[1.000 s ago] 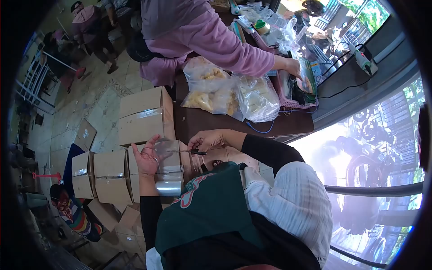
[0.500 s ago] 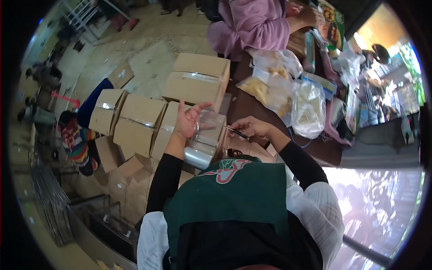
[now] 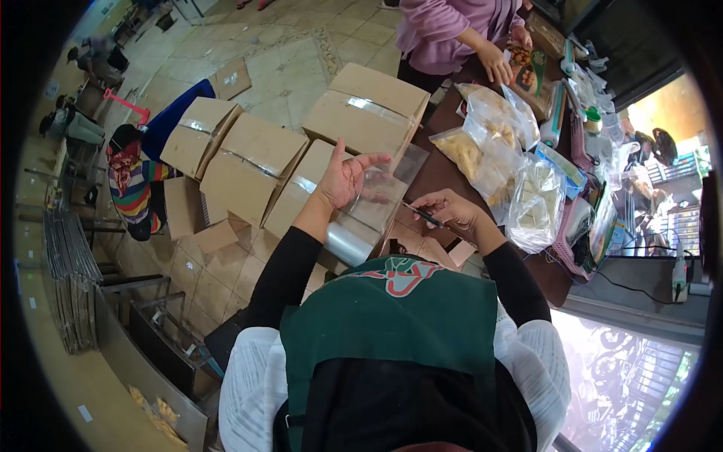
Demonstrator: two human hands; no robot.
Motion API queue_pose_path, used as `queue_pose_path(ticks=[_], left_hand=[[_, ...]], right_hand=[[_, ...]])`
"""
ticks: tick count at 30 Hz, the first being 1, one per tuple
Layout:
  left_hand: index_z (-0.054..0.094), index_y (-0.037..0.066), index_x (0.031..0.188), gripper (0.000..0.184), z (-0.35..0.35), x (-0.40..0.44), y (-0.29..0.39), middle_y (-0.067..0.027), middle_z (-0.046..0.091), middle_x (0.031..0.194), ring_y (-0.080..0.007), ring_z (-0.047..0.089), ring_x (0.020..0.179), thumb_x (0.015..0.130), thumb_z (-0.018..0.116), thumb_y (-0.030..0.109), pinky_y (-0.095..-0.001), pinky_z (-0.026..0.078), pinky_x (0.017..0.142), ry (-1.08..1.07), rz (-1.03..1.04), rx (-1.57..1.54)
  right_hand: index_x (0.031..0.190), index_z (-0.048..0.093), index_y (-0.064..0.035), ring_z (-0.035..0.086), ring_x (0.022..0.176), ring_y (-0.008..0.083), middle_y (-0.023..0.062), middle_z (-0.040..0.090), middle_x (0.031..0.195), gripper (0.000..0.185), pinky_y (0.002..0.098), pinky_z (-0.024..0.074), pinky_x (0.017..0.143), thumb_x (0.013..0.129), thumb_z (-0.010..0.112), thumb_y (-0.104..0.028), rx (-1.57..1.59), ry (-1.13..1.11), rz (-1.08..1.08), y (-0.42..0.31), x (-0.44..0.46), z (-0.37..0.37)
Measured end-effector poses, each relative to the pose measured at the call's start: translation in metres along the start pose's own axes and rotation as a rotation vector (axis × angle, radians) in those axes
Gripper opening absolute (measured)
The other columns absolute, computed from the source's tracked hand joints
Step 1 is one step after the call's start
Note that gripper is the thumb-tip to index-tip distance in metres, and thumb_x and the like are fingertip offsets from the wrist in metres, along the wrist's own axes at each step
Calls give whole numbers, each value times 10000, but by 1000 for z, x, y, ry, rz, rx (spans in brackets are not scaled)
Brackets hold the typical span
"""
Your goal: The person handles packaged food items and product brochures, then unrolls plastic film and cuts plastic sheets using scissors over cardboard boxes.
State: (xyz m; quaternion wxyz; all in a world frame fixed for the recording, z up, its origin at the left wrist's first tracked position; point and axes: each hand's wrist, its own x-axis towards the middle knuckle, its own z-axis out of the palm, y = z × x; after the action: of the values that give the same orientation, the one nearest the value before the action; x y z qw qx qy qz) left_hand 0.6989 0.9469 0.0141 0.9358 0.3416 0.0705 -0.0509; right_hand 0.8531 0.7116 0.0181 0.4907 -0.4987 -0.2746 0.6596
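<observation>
My left hand (image 3: 345, 179) is spread, palm up, behind or against a sheet of clear film (image 3: 376, 197); its fingers show through the film's edge. A wide roll of clear film (image 3: 349, 239) lies just below that hand, over a cardboard box. My right hand (image 3: 446, 211) is closed on a thin dark tool (image 3: 426, 216), its tip at the film's right side; whether it is scissors or a cutter I cannot make out. Taped cardboard boxes (image 3: 252, 167) stand in a row to the left, and a larger taped box (image 3: 367, 111) is behind.
On the brown table (image 3: 431, 181) at the right are plastic bags of yellow food (image 3: 471, 154), a clear bag of pale packets (image 3: 536, 203) and a pink basket (image 3: 566, 245). A co-worker in pink (image 3: 437, 30) handles a printed pack. Another person in stripes (image 3: 134, 184) is at left.
The view has swung, so boxes and table appear shifted. My left hand stays spread by the film and my right hand keeps hold of the dark tool. The co-worker's hands are now at a printed pack.
</observation>
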Motion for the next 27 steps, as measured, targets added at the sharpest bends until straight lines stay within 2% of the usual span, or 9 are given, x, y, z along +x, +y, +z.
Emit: queue_pose_path(ticks=[3,10,19,27], left_hand=[[447,-6,1255,974,5,-2,1,-63,479,1213,-235,490,1032,770,147,783,-582,436,838,0,0,-42],[444,-11,1256,965,3,-1,1,-74,487,1201,-235,492,1032,779,148,774,-590,432,842,21,13,-37],[447,-2,1259,982,4,-2,2,-67,477,1212,-226,487,1032,763,148,791,-576,436,843,36,15,-9],[455,6,1254,985,3,-2,2,-62,468,1220,-230,510,996,757,141,796,-562,442,837,52,11,35]], right_hand=[[1098,590,39,598,809,99,63,643,944,433,206,473,715,667,622,25,9,-13,-1,-1,1,1],[1112,570,41,592,738,96,49,629,902,450,212,475,658,667,622,2,-2,-14,0,8,3,-6],[1104,577,27,590,748,99,52,622,921,418,213,474,660,685,587,21,-20,11,-3,7,1,-1],[1095,587,28,587,722,91,42,629,871,417,209,474,641,679,579,21,-9,7,-12,9,2,-3]])
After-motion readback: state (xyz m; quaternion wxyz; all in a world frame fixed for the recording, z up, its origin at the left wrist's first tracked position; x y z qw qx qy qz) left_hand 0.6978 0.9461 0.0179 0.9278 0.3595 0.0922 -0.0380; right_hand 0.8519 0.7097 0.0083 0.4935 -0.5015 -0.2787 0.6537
